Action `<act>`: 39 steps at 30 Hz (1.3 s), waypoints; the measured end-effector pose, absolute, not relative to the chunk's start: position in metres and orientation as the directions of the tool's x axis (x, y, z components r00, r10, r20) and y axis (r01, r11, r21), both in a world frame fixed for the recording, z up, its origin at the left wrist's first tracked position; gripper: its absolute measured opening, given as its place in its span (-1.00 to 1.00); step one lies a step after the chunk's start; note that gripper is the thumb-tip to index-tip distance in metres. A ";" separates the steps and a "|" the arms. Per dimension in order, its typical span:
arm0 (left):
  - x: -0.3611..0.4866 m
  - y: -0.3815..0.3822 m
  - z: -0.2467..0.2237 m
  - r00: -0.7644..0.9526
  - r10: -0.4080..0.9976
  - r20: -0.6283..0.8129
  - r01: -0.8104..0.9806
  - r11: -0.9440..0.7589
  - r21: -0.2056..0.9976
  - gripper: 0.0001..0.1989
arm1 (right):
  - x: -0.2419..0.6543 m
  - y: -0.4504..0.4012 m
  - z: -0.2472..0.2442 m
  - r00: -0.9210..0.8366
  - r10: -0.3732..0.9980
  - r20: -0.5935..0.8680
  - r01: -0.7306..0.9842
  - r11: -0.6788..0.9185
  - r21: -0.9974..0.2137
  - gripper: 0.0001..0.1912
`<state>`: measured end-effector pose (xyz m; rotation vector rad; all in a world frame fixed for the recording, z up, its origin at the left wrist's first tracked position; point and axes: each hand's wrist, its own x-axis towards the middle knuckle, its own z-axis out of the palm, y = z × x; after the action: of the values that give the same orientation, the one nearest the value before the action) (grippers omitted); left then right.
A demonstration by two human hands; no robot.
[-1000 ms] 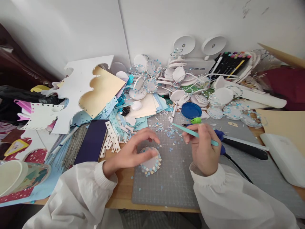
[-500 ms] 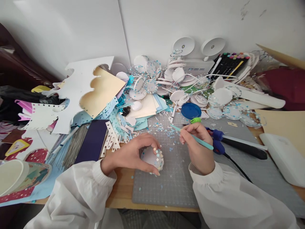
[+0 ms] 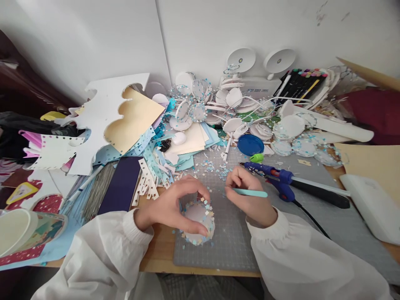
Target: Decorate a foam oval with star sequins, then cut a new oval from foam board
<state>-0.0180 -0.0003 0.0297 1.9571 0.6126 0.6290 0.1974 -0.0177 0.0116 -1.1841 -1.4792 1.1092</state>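
Observation:
My left hand (image 3: pixel 176 204) curls around a white round disc (image 3: pixel 197 212), thumb across its face and fingers at the far rim. Small blue, white and yellow paper flowers line the disc's edge. It is over the near part of the grey cutting mat (image 3: pixel 231 246). Just to the right, my right hand (image 3: pixel 250 200) pinches slim teal tweezers (image 3: pixel 254 193), whose blunt end points right. The tip is hard to make out near the disc. Loose tiny paper flowers (image 3: pixel 209 166) are scattered on the mat beyond both hands.
A blue glue gun (image 3: pixel 281 179) with a cord lies right of my right hand. Behind stand a blue lid (image 3: pixel 250 144), a lime-green cap (image 3: pixel 256 158) and piled decorated discs (image 3: pixel 289 126). Paper scraps (image 3: pixel 134 121) heap at the left, with a paper cup (image 3: pixel 18 233) nearer.
My right hand has come left and down towards the disc with the tweezers, uncovering the glue gun. My left hand has turned the disc so more of its face and rim shows.

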 end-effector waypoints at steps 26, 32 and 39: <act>-0.013 -0.002 0.027 0.347 0.926 0.150 0.255 -0.247 0.935 -0.68 | 0.197 -0.023 0.003 -0.415 0.867 0.277 0.305 0.420 -0.855 -0.65; -0.008 0.000 0.028 0.405 0.910 0.087 0.180 -0.173 0.968 -0.82 | 0.195 -0.022 0.011 -0.277 0.903 0.328 -0.044 0.329 -0.943 -0.66; -0.005 -0.001 0.028 0.555 0.825 0.106 0.111 -0.200 0.974 -0.85 | 0.196 -0.019 0.008 -0.257 0.954 0.155 -0.304 0.072 -0.950 -0.66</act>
<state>-0.0055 -0.0015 0.0283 1.6648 0.7966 0.7916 0.1958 -0.0189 0.0076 -0.7573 -1.2319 1.4458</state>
